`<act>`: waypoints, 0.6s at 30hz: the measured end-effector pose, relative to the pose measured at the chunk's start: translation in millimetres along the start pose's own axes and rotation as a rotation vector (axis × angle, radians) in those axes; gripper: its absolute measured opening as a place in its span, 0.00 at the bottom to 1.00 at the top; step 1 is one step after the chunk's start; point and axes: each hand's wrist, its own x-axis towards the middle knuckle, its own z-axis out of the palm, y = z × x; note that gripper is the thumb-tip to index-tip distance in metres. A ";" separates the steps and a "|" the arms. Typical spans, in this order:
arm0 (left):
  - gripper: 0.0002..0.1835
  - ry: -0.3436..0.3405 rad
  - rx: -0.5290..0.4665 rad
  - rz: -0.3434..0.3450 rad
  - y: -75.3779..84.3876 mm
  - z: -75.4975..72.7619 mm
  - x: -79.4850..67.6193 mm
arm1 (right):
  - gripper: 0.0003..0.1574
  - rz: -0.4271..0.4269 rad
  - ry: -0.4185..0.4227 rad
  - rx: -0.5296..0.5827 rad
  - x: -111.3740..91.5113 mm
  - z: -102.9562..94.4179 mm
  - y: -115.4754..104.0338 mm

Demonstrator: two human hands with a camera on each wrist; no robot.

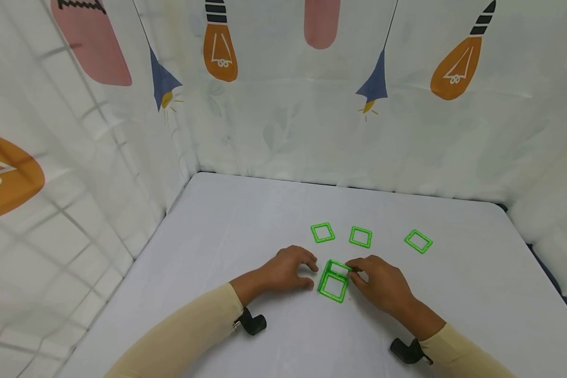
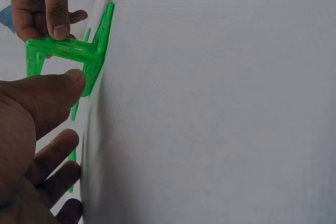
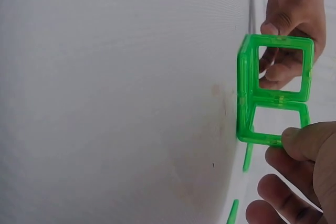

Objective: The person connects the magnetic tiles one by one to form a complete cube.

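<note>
Several green square magnetic tiles (image 1: 334, 299) stand joined on the white tabletop, with one flat on the table and others upright and meeting at a corner. My right hand (image 1: 384, 283) pinches the edge of one upright tile (image 3: 261, 139) between thumb and index finger, its other fingers loosely bent. Just left of the joined tiles is my left hand (image 1: 290, 269), thumb and fingers apart with nothing between them. In the left wrist view its thumb (image 2: 63, 90) overlaps the tiles.
Beyond the hands, three loose green square tiles lie flat: a left tile (image 1: 323, 240), a middle tile (image 1: 360, 245) and a right tile (image 1: 418, 251). A white curtain (image 1: 283, 126) printed with lamps and bulbs hangs behind the table (image 1: 245, 210).
</note>
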 end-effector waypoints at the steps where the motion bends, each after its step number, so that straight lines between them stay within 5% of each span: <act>1: 0.17 0.005 -0.006 -0.002 -0.4 0.0 0.3 | 0.16 -0.004 0.001 0.000 0.6 -0.1 0.2; 12: 0.26 -0.001 0.037 -0.005 1.7 -0.1 5.0 | 0.18 -0.030 -0.036 0.007 10.2 -0.5 -0.8; 18: 0.25 -0.008 0.085 -0.014 4.0 0.4 7.4 | 0.40 0.082 -0.117 0.047 11.2 0.6 -3.7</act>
